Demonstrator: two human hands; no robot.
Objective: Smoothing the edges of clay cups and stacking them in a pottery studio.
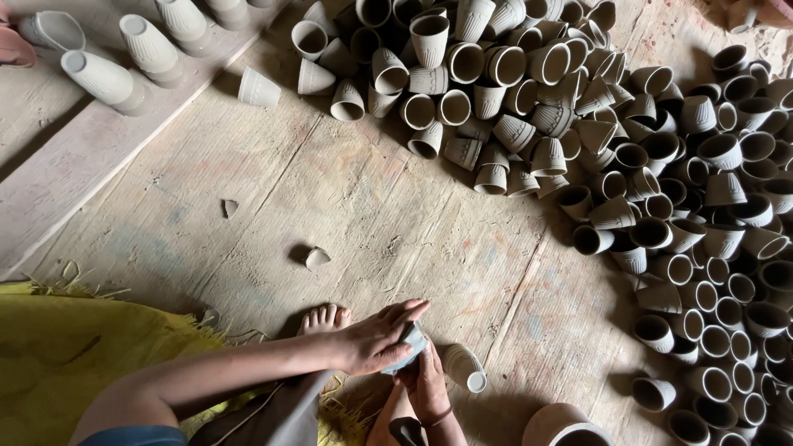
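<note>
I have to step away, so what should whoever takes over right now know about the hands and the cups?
Left hand: lies over a small grey clay cup, grip closed on it.
Right hand: holds the same cup from below.
Another cup lies on its side just right of the hands.
Big heap of unfired cups covers the floor ahead and to the right; a row of ribbed cups sits on the plank at upper left.
Broken shards lie on the floor.

Dusty scuffed floor (pixel 388 223), pale wooden plank (pixel 91 157) (upper left), yellow sacking (pixel 58 347)
</note>
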